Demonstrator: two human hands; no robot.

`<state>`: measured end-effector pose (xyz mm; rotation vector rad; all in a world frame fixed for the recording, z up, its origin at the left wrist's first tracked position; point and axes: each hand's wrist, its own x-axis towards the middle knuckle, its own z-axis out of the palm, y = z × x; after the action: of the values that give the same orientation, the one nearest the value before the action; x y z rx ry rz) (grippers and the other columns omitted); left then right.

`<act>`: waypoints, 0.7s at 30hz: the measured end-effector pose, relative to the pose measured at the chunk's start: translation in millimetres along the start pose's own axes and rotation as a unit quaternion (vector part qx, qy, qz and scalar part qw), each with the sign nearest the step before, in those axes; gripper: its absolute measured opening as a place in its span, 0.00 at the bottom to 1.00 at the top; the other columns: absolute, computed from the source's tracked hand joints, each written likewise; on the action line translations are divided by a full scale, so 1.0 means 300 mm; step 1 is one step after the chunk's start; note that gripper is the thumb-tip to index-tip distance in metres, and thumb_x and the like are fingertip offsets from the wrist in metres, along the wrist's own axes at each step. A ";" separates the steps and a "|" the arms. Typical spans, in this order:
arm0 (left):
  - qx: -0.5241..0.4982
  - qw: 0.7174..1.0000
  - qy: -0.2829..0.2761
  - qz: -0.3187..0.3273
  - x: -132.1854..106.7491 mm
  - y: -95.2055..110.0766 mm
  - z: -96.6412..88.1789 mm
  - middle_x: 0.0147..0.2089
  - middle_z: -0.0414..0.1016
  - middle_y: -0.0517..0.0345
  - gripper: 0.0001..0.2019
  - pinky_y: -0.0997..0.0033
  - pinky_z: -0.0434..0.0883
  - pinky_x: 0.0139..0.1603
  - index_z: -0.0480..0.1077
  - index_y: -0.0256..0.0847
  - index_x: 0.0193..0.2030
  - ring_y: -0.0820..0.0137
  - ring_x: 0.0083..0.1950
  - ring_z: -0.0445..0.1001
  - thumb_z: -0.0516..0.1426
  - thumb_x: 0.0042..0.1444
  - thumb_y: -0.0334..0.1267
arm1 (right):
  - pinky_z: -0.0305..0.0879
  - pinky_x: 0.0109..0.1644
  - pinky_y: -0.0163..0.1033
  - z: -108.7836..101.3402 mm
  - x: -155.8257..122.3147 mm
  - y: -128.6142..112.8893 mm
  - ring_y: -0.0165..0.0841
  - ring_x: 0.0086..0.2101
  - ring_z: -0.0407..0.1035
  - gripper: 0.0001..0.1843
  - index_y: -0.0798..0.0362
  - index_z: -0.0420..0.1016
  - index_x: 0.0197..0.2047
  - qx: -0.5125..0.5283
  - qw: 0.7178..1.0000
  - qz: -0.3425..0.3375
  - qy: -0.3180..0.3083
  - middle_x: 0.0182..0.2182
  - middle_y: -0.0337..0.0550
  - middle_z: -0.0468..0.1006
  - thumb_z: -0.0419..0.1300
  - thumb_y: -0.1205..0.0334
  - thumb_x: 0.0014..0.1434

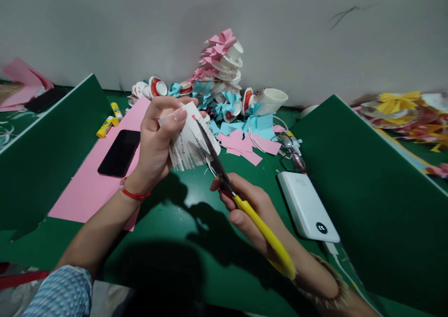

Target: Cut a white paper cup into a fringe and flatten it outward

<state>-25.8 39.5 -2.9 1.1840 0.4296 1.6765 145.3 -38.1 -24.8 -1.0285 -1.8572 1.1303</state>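
Observation:
My left hand [159, 135] is closed on a white paper cup [191, 135] with printing on it, its side slit into narrow strips that hang down like a fringe. In my right hand [250, 210] is a pair of scissors [264, 230] with yellow handles. Their dark blades point up and to the left and lie across the cup's right part. How much of the cup's wall sits between the blades I cannot tell. Both hands are raised above the green table [171, 256], where their shadows fall.
Pink paper [82, 186] bears a black phone [119, 153]; glue sticks [105, 127] lie nearby. Behind are stacked fringed cups [227, 67], paper scraps [241, 144] and a white cup stack [271, 101]. Glasses [293, 161] and a power bank [308, 207] lie right. Green dividers [374, 191] flank the table.

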 end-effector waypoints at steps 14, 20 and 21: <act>-0.009 1.000 -0.007 0.001 0.004 0.002 0.001 0.39 0.78 0.59 0.02 0.68 0.78 0.38 0.70 0.43 0.33 0.70 0.35 0.79 0.60 0.54 0.35 | 0.44 0.21 0.33 0.004 0.008 -0.002 0.25 0.20 0.47 0.30 0.55 0.70 0.34 -0.018 0.999 -0.004 0.035 0.19 0.31 0.54 0.53 0.32 0.55; -0.002 1.000 0.001 -0.016 0.000 0.000 0.004 0.40 0.77 0.61 0.03 0.65 0.77 0.42 0.70 0.44 0.33 0.62 0.45 0.79 0.61 0.53 0.37 | 0.44 0.21 0.33 0.007 0.004 0.001 0.25 0.20 0.47 0.27 0.56 0.72 0.35 -0.003 0.999 -0.008 0.048 0.19 0.32 0.55 0.57 0.36 0.56; 0.000 1.000 0.005 -0.018 0.000 0.000 0.005 0.40 0.77 0.61 0.04 0.64 0.76 0.43 0.69 0.44 0.33 0.61 0.47 0.79 0.61 0.53 0.37 | 0.44 0.21 0.33 0.008 0.003 0.000 0.25 0.20 0.47 0.27 0.56 0.73 0.34 -0.002 0.999 -0.008 0.050 0.19 0.32 0.55 0.57 0.37 0.56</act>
<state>-24.5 39.2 -2.3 1.1632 0.4548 1.6516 142.8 -38.0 -25.6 -1.0508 -1.7879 1.0465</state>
